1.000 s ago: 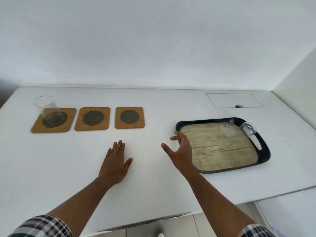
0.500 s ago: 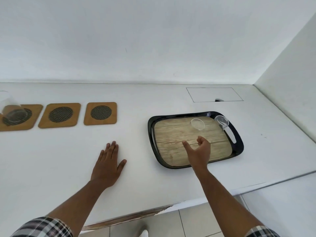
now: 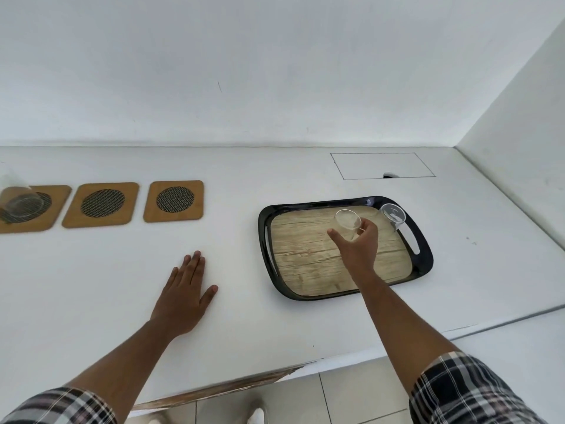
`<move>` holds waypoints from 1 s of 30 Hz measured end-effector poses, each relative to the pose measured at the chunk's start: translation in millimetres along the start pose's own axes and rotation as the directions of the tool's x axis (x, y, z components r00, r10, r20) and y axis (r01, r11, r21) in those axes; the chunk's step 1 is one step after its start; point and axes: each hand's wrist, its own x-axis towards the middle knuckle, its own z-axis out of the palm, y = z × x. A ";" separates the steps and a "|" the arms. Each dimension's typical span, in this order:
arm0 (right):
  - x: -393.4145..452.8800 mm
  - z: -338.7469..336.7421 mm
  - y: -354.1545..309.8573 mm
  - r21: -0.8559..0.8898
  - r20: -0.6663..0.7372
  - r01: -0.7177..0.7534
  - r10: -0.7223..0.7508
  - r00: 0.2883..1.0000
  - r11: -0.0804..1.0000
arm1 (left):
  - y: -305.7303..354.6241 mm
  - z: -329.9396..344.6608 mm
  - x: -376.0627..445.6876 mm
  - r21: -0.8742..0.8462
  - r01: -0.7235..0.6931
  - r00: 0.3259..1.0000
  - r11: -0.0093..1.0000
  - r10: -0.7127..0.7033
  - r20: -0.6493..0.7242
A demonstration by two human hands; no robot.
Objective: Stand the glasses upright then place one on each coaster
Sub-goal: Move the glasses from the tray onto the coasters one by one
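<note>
1. Far to the left of the fingers, on the white surface [image 3: 91, 270], one glass [image 3: 16, 198] already stands on the left coaster [image 3: 56, 206]; this part looks done.
2. The middle coaster [image 3: 102, 205] and the right coaster [image 3: 174, 201] are bare, so two placements are left.
3. The left hand [image 3: 183, 298] lies flat on the surface, fingers stretched out, holding nothing.
4. On the tray [image 3: 423, 264], the right hand [image 3: 357, 247] has its fingers [image 3: 368, 226] curled around the second glass [image 3: 348, 223]. It is clear and tilted, its mouth facing the camera.
5. Just right of these fingers, the third glass [image 3: 393, 214] is also clear and not upright.
</note>
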 end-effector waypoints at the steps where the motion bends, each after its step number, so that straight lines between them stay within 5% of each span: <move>1: 1.1 0.2 -1.4 -0.008 0.001 0.011 -0.011 1.000 1.000 | 0.2 -0.3 0.0 -0.002 -0.001 1.000 1.000 0.001 0.001; 16: -28.5 43.2 -54.9 0.089 0.058 0.136 -0.142 0.988 0.987 | -67.6 -27.3 -19.5 -0.032 0.052 0.997 0.998 -0.054 -0.059; 30: -108.6 190.2 -154.1 0.178 0.206 0.216 -0.251 0.946 0.960 | -203.7 -85.8 -48.0 -0.031 0.167 0.981 0.986 -0.169 -0.097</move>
